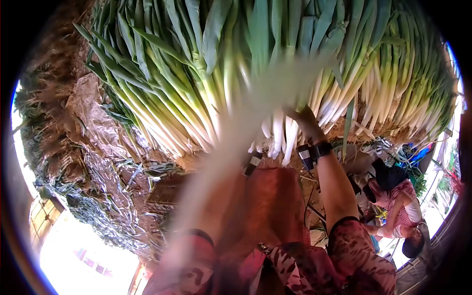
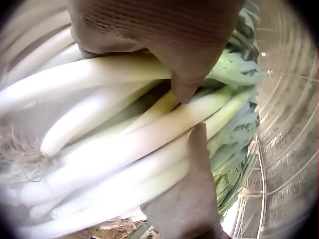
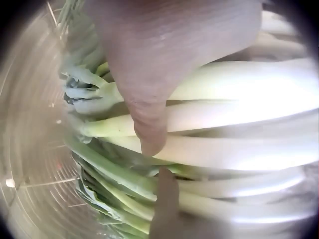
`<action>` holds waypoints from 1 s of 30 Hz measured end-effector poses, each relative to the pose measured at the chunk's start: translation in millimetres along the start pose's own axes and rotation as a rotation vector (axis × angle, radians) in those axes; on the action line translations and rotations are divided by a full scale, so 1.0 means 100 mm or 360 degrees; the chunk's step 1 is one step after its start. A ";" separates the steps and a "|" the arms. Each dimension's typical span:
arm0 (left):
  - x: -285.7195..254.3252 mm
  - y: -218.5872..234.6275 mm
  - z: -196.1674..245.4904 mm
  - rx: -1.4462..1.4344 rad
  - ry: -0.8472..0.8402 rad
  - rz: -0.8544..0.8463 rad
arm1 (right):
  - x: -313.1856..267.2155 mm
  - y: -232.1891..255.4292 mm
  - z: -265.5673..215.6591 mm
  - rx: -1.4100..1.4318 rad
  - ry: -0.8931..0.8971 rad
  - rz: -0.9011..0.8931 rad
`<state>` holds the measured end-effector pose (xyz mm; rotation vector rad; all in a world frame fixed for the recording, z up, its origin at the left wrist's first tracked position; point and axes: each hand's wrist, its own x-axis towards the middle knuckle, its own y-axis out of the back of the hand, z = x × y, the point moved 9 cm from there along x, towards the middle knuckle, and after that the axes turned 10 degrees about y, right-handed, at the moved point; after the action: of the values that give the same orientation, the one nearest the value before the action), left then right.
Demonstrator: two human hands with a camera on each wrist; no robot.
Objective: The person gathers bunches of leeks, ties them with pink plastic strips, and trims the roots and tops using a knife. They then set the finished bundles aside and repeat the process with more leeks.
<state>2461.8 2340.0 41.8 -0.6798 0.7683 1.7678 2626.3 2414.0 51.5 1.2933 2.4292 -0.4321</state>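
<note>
Long green onions (image 1: pixel 196 108) with white stems and green leaves lie packed side by side before me, root ends towards my body. With its thumb across the stems, my gloved left hand (image 2: pixel 164 35) grips several of them; in the head view a blurred pale band hides this hand. My right hand (image 1: pixel 309 124), with a black strap on its wrist, holds stems just beside it. In the right wrist view the right thumb (image 3: pixel 150 132) lies over white stems, and the left thumb (image 3: pixel 167 194) shows below, close by. Fingers beneath the stems are hidden.
Loose leaves and scraps (image 1: pixel 108 211) litter the ground at the left, beside a brown sheet (image 1: pixel 91 105). A person (image 1: pixel 400 206) in a checked top sits at the right. Fine roots (image 2: pixel 22 149) hang from some stem ends.
</note>
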 end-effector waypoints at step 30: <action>-3.26 -1.34 3.53 -0.1098 -0.0526 -0.0804 | -2.21 1.07 -4.41 -0.0205 0.0421 -0.0191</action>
<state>2655.4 2453.3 487.1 -0.8994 -0.2555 1.5886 2759.0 2497.0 532.0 1.2206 2.7123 -0.1380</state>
